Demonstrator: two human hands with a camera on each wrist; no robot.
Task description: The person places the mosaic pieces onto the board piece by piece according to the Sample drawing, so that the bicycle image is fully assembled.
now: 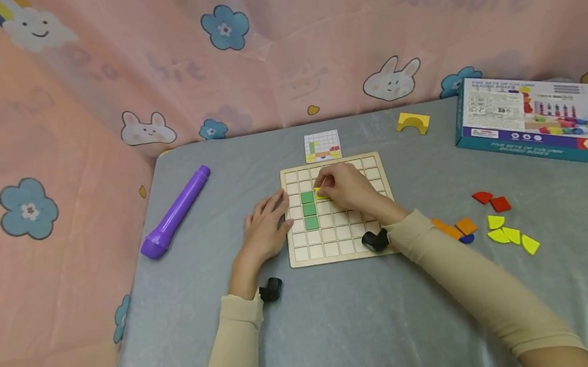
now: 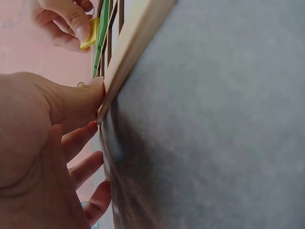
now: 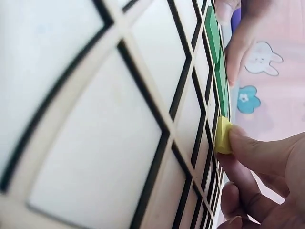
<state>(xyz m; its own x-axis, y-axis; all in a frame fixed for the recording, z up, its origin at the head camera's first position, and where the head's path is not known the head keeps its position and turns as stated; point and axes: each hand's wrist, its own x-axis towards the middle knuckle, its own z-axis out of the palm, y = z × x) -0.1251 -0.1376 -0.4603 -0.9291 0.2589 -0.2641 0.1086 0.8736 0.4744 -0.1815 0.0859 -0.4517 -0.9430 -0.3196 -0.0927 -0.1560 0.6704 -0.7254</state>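
A wooden grid board [image 1: 346, 250] lies flat on the grey table. Three green square tiles [image 1: 309, 210] fill a short column of its cells toward the left. My right hand [image 1: 349, 187] pinches a yellow tile [image 3: 223, 136] between thumb and finger, right at the cells beside the top green tile. The left hand [image 1: 265, 230] rests at the board's left edge. In the left wrist view its thumb [image 2: 78, 101] touches the wooden rim, the other fingers loosely extended. Just behind the board is a small pattern card [image 1: 322, 145] with a coloured grid.
Right of the board lie red tiles [image 1: 501, 204], several yellow tiles [image 1: 511, 235], orange tiles [image 1: 466, 226] and a blue piece [image 1: 467, 239], partly behind the right sleeve. A yellow arch block [image 1: 413, 122] and a box [image 1: 528, 118] stand farther back. A purple microphone [image 1: 176, 213] lies at left.
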